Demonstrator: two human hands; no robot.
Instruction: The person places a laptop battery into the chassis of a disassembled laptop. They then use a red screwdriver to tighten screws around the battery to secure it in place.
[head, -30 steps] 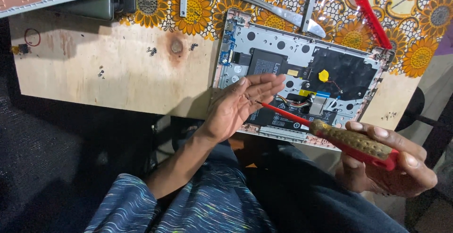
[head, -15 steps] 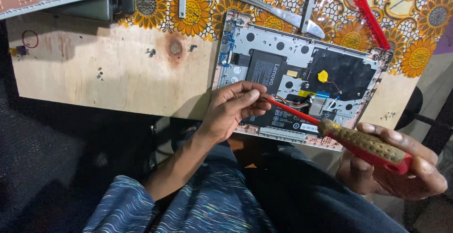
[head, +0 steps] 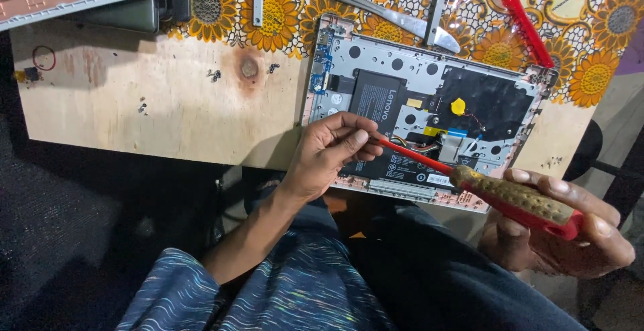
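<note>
Clamped in your right hand [head: 557, 234], screwdriver [head: 496, 190] reached left to your pinching left hand [head: 332, 153] over opened laptop [head: 429, 113].

one opened laptop [head: 429, 103], one screwdriver [head: 496, 193], two hands [head: 329, 156]

Bare plywood board [head: 134, 103] at left, matt, stained, with a dark knot. Glossy printed cloth [head: 604, 42] with sunflowers at upper right. Opened laptop [head: 402, 69] at centre: dull grey metal, matt black panels. Screwdriver [head: 516, 200] at lower right: translucent amber plastic handle, red shaft.
</note>
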